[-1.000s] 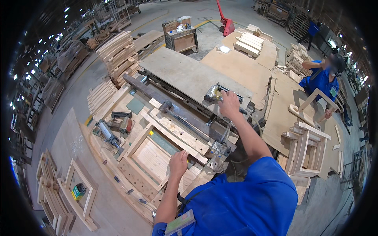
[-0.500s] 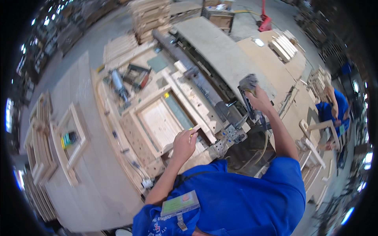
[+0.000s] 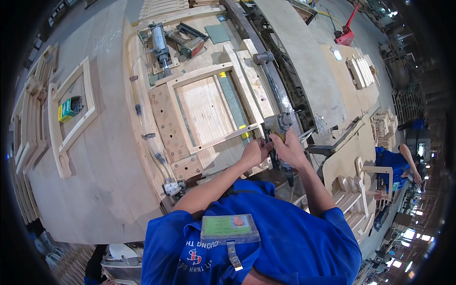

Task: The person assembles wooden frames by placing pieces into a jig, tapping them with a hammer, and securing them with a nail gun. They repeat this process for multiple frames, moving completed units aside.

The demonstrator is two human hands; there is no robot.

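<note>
A pale wooden frame [image 3: 207, 107] lies clamped in a wooden jig [image 3: 166, 126] on the workbench. My right hand [image 3: 288, 148] grips a grey pneumatic hand tool [image 3: 278, 124] at the frame's near right corner. My left hand [image 3: 255, 152] sits right beside it, fingers curled against the frame's near rail [image 3: 223, 138] and the tool. Both blue-sleeved forearms come up from the lower edge. A clear badge holder [image 3: 229, 227] hangs on my chest.
A pneumatic cylinder [image 3: 159, 42] and another power tool [image 3: 187, 43] lie at the jig's far end. Finished wooden frames [image 3: 71, 114] rest on the left, one around a small green box [image 3: 69, 108]. Stacked wood parts [image 3: 354, 199] stand at right, where another person in blue [image 3: 396, 164] works.
My right hand has brought the pneumatic tool down from the far machine to the frame's near corner. My left hand has moved over next to it. The view has swung toward the jig.
</note>
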